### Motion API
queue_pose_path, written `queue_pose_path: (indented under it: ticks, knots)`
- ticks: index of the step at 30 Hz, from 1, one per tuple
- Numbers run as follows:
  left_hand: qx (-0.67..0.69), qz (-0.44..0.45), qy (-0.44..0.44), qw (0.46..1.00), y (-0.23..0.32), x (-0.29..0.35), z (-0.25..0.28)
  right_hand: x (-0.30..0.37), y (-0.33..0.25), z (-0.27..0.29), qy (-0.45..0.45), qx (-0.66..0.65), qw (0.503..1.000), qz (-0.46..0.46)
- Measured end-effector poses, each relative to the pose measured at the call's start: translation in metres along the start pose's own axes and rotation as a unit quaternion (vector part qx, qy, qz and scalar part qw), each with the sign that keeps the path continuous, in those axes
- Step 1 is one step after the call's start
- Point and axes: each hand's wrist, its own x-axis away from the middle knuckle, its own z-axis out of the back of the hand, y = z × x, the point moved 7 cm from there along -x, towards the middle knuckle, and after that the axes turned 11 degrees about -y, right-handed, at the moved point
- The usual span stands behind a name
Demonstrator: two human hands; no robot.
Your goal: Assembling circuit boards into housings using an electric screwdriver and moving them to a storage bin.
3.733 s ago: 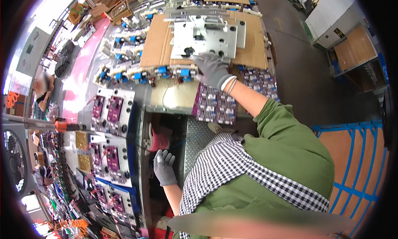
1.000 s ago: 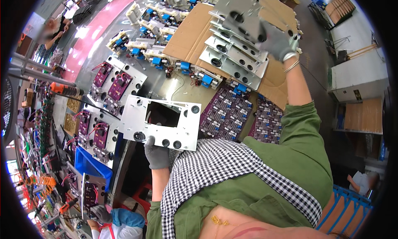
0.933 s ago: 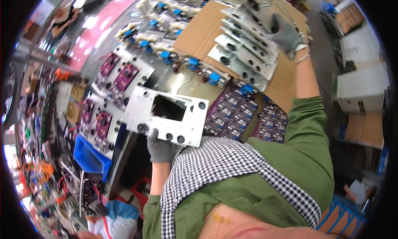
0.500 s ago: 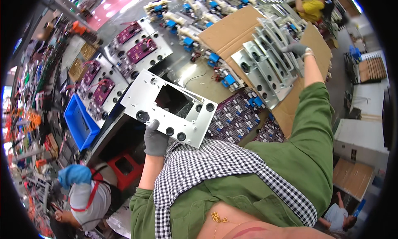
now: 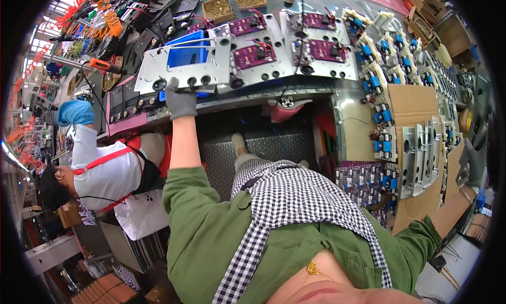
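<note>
My left hand (image 5: 181,99), in a grey glove, grips the lower edge of a silver metal panel (image 5: 150,67). The panel has a large rectangular opening and round black-rimmed holes. It is held over a blue bin (image 5: 187,55), which shows through the opening. To its right, on the bench, lie similar panels (image 5: 271,75) bearing purple circuit boards (image 5: 254,55). Far to the right my gloved right hand (image 5: 474,162) is stretched out beside a cardboard sheet, its thumb and fingers looking apart with nothing visible between them. Several metal panels (image 5: 416,156) stand in a row on the cardboard (image 5: 411,101).
An orange-handled power screwdriver (image 5: 103,66) hangs left of the panel. A co-worker in a white top (image 5: 110,164) sits at the left. Rows of parts with blue blocks (image 5: 383,114) and purple boards (image 5: 358,183) lie at the right. Bins of brass-coloured small parts (image 5: 217,10) stand behind.
My view has turned left. My left hand has carried the panel away from my body to the bench, over the blue bin. My right hand has come away from the standing panels.
</note>
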Motion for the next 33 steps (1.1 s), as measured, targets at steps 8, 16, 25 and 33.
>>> queue_pose_path:
  ticks: [8, 16, 25, 33]
  knots:
    - [0.113, 0.080, 0.053, 0.989, -0.035, -0.190, 0.132, 0.036, -0.376, -0.158, -0.049, -0.058, 0.989, 0.124]
    - [-0.314, 0.261, -0.137, 0.903, 0.060, -0.116, 0.154, 0.034, -0.640, -0.406, -0.368, 0.012, 0.865, 0.341]
    - [-0.171, 0.060, 0.247, 0.952, 0.184, 0.021, 0.268, 0.055, -0.766, -0.598, -0.417, 0.144, 0.786, 0.433]
    - [-0.419, 0.137, 0.161, 0.883, 0.078, 0.020, 0.194, 0.021, -0.743, -0.637, -0.406, 0.174, 0.819, 0.366]
